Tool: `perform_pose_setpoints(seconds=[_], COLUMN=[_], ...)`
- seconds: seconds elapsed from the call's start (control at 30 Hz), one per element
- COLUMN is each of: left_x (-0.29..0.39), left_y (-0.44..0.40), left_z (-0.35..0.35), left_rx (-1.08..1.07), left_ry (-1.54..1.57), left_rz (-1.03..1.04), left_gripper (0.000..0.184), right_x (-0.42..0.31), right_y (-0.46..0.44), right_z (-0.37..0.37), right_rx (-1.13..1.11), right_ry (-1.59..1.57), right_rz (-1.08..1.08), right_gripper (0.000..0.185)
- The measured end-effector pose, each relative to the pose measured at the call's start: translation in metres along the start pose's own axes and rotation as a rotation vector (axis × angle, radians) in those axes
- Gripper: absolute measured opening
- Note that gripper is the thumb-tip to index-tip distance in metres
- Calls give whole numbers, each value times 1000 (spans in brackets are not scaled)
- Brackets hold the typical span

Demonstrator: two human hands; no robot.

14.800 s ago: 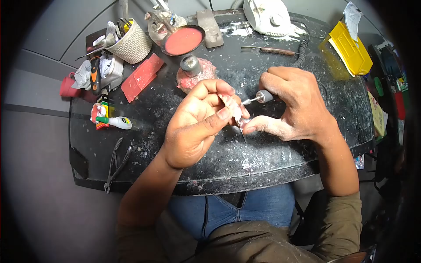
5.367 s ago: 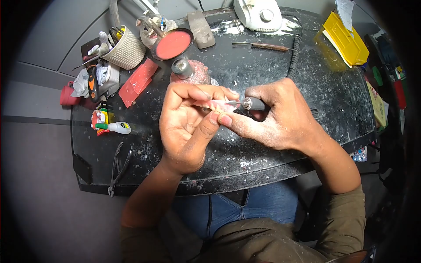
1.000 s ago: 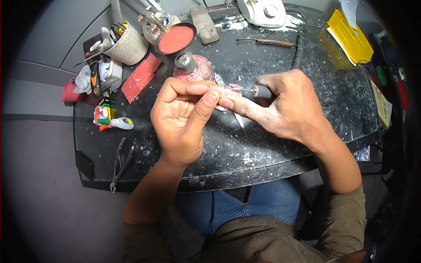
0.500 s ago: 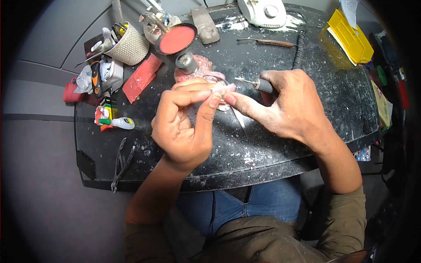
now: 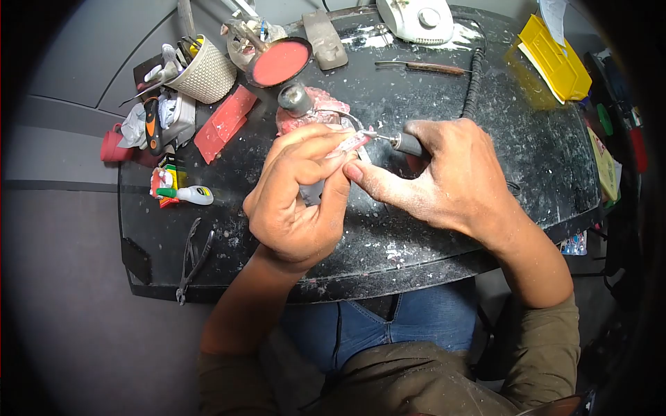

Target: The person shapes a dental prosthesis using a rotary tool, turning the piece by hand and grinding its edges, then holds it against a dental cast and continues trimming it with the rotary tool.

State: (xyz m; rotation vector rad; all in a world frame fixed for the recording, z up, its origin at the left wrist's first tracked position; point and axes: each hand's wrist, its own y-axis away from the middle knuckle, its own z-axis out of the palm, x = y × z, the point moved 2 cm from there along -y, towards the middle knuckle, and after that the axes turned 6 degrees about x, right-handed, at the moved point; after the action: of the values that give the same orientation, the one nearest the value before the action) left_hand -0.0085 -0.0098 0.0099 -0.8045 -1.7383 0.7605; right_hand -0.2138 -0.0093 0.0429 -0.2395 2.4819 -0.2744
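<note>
My left hand [image 5: 298, 187] pinches a small pink piece [image 5: 355, 143], which looks like denture acrylic, between thumb and fingers; much of it is hidden. My right hand [image 5: 451, 170] grips a grey rotary handpiece [image 5: 408, 143], its metal bur pointing left and meeting the pink piece's upper right end. The tip of my right thumb rests by my left fingertips, below the piece. White dust coats the right thumb and knuckles. Just behind my left fingers lies a pink lump [image 5: 316, 104] with a grey metal knob [image 5: 295, 100] beside it.
A pan of pink wax [image 5: 280, 62], pink sheets [image 5: 225, 123] and a woven tool cup [image 5: 205, 73] stand at the back left. Pliers [image 5: 194, 260] and a small white bottle [image 5: 196, 195] lie at left. A white control unit [image 5: 416, 19], wax knife [image 5: 423, 66] and coiled cord [image 5: 474, 83] are at the back.
The handpiece has shifted slightly left and down, so its bur now reaches the pink piece. My left hand has turned, tilting the piece, and the right thumb has moved left.
</note>
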Motion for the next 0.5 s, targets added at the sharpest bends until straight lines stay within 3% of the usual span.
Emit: perform_pose_setpoints(seconds=[0.23,0.3,0.37,0.47,0.5], left_x=[-1,-2,-2,1,5], left_y=[-5,-4,-3,-1,0], left_z=[3,4,3,4,4], left_rx=[52,54,54,31,58], left_ry=[-36,-26,-15,65,216], left_rz=[48,31,13,-36,-233], left_gripper=[15,15,14,15,15], right_x=[0,-3,0,-2,-4], right_y=[0,-1,-1,-2,-3], right_z=[2,2,3,-4,-5], right_rx=[42,-21,10,14,-10], right_ry=[3,-45,-36,-40,-59], right_rz=[-29,17,2,-33,-53], right_gripper=[66,81,79,75,74])
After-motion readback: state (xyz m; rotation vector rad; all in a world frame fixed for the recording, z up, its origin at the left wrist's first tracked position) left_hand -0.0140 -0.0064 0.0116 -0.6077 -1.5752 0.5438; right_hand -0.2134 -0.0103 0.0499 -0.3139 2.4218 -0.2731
